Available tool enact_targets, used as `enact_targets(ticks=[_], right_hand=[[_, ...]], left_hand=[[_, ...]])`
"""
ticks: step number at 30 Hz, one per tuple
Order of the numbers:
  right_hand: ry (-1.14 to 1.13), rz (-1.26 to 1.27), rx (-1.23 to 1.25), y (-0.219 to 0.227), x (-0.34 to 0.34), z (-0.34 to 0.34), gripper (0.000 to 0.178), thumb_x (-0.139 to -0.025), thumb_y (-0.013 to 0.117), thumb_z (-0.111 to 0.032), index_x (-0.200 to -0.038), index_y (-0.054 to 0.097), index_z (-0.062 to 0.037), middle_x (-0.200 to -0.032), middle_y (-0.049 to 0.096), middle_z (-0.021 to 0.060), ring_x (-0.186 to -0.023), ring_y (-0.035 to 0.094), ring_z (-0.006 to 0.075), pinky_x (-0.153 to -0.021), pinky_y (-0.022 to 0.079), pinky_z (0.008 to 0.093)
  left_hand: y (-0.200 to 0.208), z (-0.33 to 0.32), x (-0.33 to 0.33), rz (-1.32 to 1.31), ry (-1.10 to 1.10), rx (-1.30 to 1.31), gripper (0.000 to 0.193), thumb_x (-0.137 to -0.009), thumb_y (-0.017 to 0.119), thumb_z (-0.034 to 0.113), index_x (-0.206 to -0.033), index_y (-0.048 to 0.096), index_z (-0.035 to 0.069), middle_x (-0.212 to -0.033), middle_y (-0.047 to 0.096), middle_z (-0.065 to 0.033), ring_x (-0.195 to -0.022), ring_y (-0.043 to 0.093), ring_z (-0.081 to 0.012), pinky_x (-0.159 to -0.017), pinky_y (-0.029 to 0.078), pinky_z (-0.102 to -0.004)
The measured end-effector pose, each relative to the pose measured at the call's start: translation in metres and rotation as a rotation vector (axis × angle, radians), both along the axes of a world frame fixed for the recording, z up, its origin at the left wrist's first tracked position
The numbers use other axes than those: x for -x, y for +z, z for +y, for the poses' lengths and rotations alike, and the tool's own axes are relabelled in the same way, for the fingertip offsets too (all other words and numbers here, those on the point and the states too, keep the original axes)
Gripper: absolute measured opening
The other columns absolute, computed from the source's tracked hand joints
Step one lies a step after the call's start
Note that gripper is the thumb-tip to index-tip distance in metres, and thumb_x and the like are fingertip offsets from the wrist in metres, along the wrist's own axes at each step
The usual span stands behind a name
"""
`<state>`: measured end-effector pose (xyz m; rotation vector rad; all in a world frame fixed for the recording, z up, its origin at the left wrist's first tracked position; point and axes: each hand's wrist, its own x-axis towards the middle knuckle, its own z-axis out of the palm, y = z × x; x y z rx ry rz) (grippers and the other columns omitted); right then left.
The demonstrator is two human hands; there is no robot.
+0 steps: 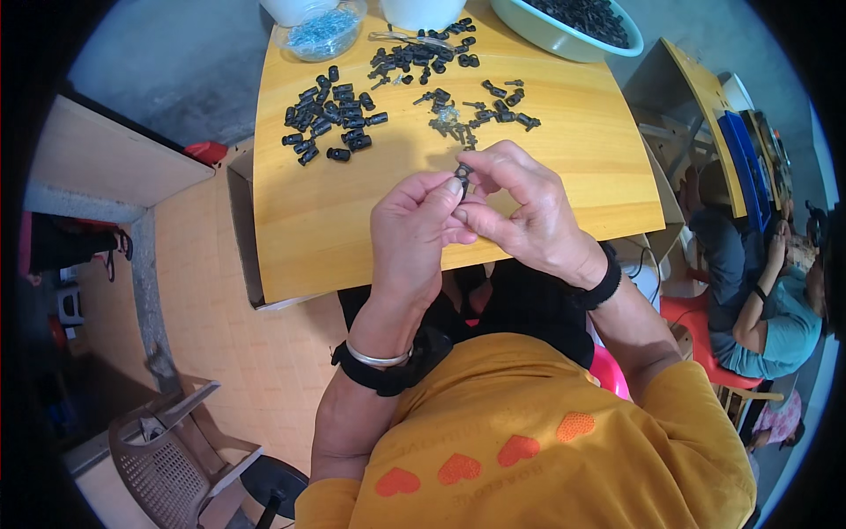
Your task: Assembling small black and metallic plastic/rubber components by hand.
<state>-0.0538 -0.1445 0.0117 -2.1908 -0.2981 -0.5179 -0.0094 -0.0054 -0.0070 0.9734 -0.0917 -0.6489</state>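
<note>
In front of my chest, over the near part of the table, my left hand [412, 220] pinches a small black plastic cord lock [463, 175] between thumb and fingers. My right hand [529, 212] meets it from the other side, its index fingertip at the top end of the piece and its thumb lower down. The fingers partly cover the cord lock. Just beyond my fingertips lie loose black plungers [458, 134] and a few small metal springs [448, 115]. To the left is a heap of black cord lock pieces [335, 115].
The yellow wooden table [326, 238] carries more black parts [414, 57] at the back. Behind them stand a clear tub of springs [324, 33], a white container [421, 12] and a pale green basin [568, 42] of black pieces. A seated person [784, 309] is at the right; a brown chair [163, 458] stands lower left.
</note>
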Motion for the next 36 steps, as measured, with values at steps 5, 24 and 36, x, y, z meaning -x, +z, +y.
enact_targets(ticks=[5,24,36], right_hand=[[-0.060,-0.004,0.046,-0.003,0.001,0.004,0.034,-0.072,0.067,-0.008,-0.102,0.054,0.0026,-0.078,0.051,0.0130,-0.066,0.056,0.0239,-0.058,0.047,0.0317],[-0.026,0.088,0.004,0.009,-0.006,-0.006,0.006,-0.081,0.056,-0.004,-0.085,0.059,-0.0005,-0.070,0.055,0.0119,-0.062,0.057,0.0251,-0.055,0.045,0.0305],[-0.113,-0.037,0.110,-0.004,-0.006,-0.002,0.007,-0.080,0.055,-0.003,-0.086,0.058,-0.0010,-0.070,0.056,0.0131,-0.059,0.058,0.0276,-0.052,0.046,0.0316]], left_hand=[[0.002,-0.002,0.002,0.041,0.037,-0.029,0.013,-0.087,0.052,0.009,-0.090,0.058,-0.002,-0.079,0.063,-0.0090,-0.061,0.059,-0.0089,-0.052,0.049,-0.0177],[-0.002,-0.002,0.001,0.001,-0.010,-0.021,0.017,-0.088,0.050,0.009,-0.097,0.055,-0.004,-0.077,0.063,-0.0148,-0.063,0.064,-0.0173,-0.054,0.053,-0.0226],[-0.002,-0.004,0.003,0.013,-0.017,-0.062,0.017,-0.089,0.049,0.010,-0.095,0.056,-0.004,-0.074,0.063,-0.0131,-0.059,0.063,-0.0154,-0.052,0.052,-0.0228]])
